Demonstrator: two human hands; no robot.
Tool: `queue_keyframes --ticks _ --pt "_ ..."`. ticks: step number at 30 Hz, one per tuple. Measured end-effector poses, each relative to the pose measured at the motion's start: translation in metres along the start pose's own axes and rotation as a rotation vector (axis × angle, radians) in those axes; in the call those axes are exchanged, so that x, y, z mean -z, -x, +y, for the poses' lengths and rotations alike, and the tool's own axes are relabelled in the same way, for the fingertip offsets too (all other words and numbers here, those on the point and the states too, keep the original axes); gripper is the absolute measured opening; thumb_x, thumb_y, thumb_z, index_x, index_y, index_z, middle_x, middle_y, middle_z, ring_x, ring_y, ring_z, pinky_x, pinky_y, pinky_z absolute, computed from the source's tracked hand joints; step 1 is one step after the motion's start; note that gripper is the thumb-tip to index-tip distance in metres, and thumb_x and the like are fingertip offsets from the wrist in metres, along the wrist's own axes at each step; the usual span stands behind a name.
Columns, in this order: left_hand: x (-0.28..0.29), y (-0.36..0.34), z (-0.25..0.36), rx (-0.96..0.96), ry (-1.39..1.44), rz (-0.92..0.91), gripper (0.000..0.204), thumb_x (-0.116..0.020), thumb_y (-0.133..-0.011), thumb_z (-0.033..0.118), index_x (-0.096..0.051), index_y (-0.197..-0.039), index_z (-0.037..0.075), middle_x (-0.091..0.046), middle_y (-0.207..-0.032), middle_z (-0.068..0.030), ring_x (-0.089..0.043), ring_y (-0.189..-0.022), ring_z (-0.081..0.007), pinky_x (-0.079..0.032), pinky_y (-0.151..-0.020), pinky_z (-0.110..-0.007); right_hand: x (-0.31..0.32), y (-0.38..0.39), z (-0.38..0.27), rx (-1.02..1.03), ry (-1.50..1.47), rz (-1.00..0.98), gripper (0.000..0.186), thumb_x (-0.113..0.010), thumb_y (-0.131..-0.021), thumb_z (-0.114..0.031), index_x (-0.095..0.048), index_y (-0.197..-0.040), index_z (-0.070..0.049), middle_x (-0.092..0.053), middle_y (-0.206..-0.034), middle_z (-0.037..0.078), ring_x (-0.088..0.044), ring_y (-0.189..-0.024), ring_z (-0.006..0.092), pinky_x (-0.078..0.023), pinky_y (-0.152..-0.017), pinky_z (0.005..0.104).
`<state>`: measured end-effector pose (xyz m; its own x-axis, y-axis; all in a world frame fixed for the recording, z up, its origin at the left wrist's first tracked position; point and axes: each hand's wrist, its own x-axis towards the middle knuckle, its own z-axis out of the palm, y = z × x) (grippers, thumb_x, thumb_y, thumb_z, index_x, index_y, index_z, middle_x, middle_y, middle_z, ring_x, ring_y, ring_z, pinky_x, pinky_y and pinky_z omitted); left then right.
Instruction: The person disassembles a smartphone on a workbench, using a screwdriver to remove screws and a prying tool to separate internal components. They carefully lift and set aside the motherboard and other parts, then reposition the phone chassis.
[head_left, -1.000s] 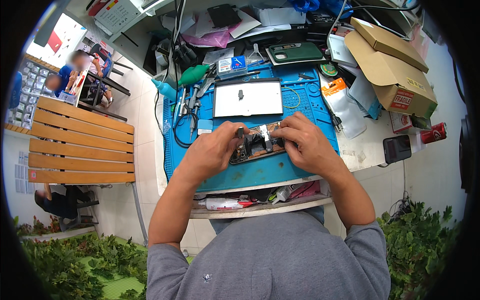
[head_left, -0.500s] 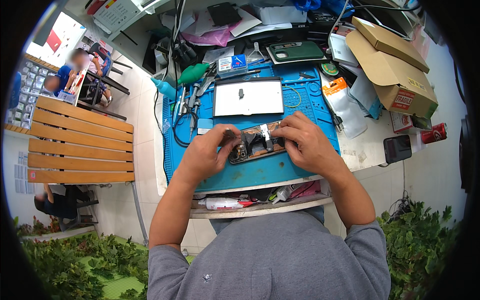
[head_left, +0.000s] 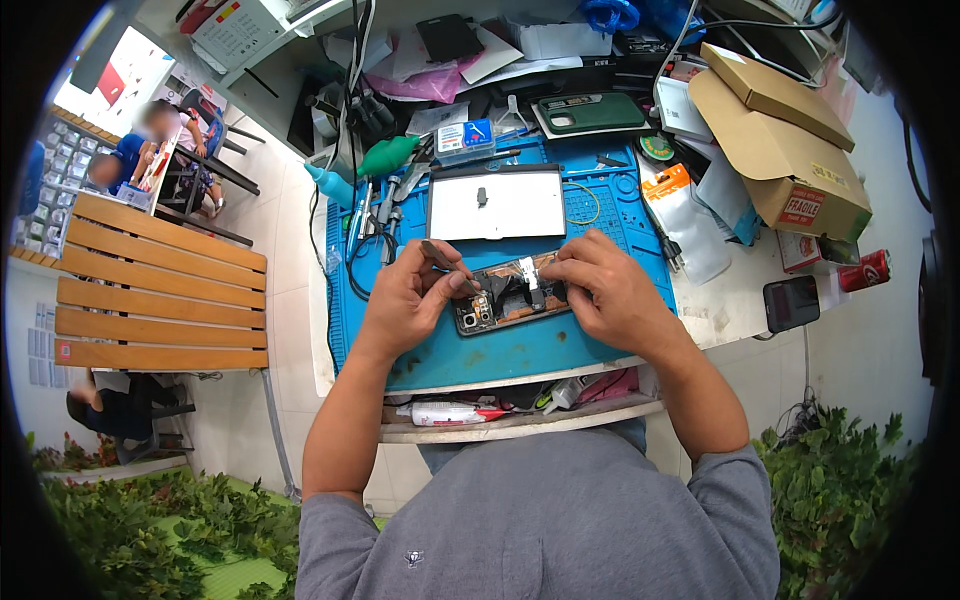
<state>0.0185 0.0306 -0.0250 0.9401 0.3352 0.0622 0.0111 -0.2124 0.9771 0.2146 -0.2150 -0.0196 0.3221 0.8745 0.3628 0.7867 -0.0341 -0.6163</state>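
An opened smartphone (head_left: 512, 311), its inner parts exposed, lies on the blue work mat (head_left: 480, 352) in front of me. Two camera rings show at its left end, and a white flat strip (head_left: 529, 270) lies across its middle. My left hand (head_left: 405, 305) pinches a dark, thin pair of tweezers (head_left: 437, 256) at that left end; the tips are too small to make out. My right hand (head_left: 612, 298) grips the phone's right end, its fingertips bent over the inside. Behind the phone, a white pad with a dark border (head_left: 525, 205) carries a small dark part (head_left: 482, 195).
Screwdrivers and other tools lie left of the pad beside a green air blower (head_left: 388, 157). A blue-lidded box (head_left: 465, 140) and a green phone case (head_left: 590, 113) stand behind. Cardboard boxes (head_left: 780, 150), a red can (head_left: 866, 271) and a dark phone (head_left: 791, 304) are at right.
My left hand has turned and shifted slightly back from the phone, so the tweezers and the camera end show more. My right hand stays at the phone's right end.
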Motion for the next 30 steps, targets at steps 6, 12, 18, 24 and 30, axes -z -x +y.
queue_keyframes --ticks 6,12,18,24,30 --pt "0.003 -0.005 0.010 -0.025 -0.205 -0.075 0.020 -0.071 -0.109 -0.004 -0.060 -0.126 0.001 -0.079 -0.112 -0.0124 -0.082 -0.111 -0.0231 -0.069 -0.098 -0.038 0.004 -0.010 -0.006 0.038 0.027 -0.012 0.029 -0.070 -0.085 0.005 -0.082 -0.111 -0.002 -0.072 -0.107 0.011 -0.066 -0.107 0.0313 -0.058 -0.093 0.0439" --pt "0.006 -0.003 0.009 -0.017 -0.219 -0.082 0.020 -0.070 -0.109 -0.004 -0.060 -0.125 0.001 -0.079 -0.111 -0.0122 -0.082 -0.110 -0.0230 -0.068 -0.098 -0.038 -0.004 -0.007 -0.006 0.046 0.014 -0.049 0.032 -0.069 -0.085 0.007 -0.081 -0.114 -0.002 -0.072 -0.110 0.012 -0.066 -0.109 0.0324 -0.058 -0.094 0.0441" --pt "0.007 -0.003 0.008 -0.009 -0.122 -0.030 0.021 -0.068 -0.111 -0.002 -0.058 -0.130 0.001 -0.078 -0.111 -0.0124 -0.082 -0.109 -0.0239 -0.068 -0.097 -0.038 -0.005 -0.012 -0.009 0.059 0.015 -0.063 0.033 -0.071 -0.087 0.006 -0.080 -0.118 -0.001 -0.072 -0.111 0.013 -0.067 -0.110 0.0334 -0.057 -0.095 0.0447" --pt "0.001 -0.029 0.016 -0.142 -0.040 0.142 0.023 -0.067 -0.114 0.001 -0.056 -0.134 0.000 -0.075 -0.113 -0.0123 -0.081 -0.104 -0.0223 -0.068 -0.095 -0.036 -0.012 -0.048 -0.013 0.164 0.083 0.000 0.020 -0.078 -0.093 -0.008 -0.080 -0.112 -0.002 -0.072 -0.107 0.012 -0.068 -0.108 0.0329 -0.059 -0.095 0.0452" --pt "-0.002 -0.067 0.025 -0.163 -0.056 0.229 0.031 -0.069 -0.113 0.005 -0.054 -0.138 -0.002 -0.075 -0.114 -0.0135 -0.081 -0.101 -0.0203 -0.070 -0.089 -0.034 -0.033 -0.101 0.012 0.257 0.147 0.085 0.014 -0.079 -0.095 -0.010 -0.078 -0.107 -0.003 -0.075 -0.100 0.013 -0.072 -0.101 0.0343 -0.061 -0.088 0.0477"
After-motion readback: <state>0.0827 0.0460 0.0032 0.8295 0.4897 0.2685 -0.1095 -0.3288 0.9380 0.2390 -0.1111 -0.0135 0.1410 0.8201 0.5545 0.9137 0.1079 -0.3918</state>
